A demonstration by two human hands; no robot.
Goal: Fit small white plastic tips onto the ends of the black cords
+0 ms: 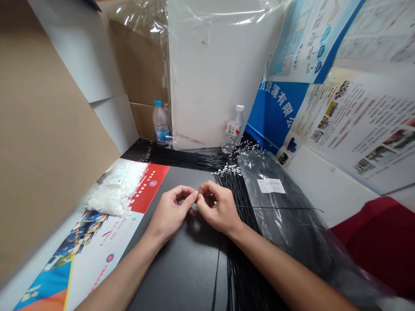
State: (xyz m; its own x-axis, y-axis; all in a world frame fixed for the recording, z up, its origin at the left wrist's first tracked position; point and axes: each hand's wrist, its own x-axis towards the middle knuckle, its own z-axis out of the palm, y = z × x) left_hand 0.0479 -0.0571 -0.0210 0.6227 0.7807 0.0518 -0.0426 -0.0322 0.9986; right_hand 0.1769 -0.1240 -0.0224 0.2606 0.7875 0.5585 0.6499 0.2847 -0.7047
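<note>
At nine o'clock, a cardboard wall, cropped by the frame edge; just right of it, at eight o'clock from the hands, a clear bag of small white parts, single pieces too small to make out; under it a printed poster, lower end out of view. Far back at eleven o'clock, a blue-capped bottle, label unreadable.

Over the black table top, the left hand, thumb and forefinger pressed together, tips meeting those of the right hand; between them a tiny white connector, mostly covered by fingertips, shape not readable. Right hand likewise pinching, remaining fingers curled; out of it toward three o'clock a single thin black wire, straight, ending well apart from the hand; seated in the connector or not, cannot tell.

Beneath the right wrist, a bundle of black wires, white-tipped at its twelve o'clock end, cut off at six o'clock. Behind, at one o'clock, a white-capped bottle. Beside the bundle, a grey plastic bag with a white label, print illegible. At four o'clock, red cloth, cropped.
</note>
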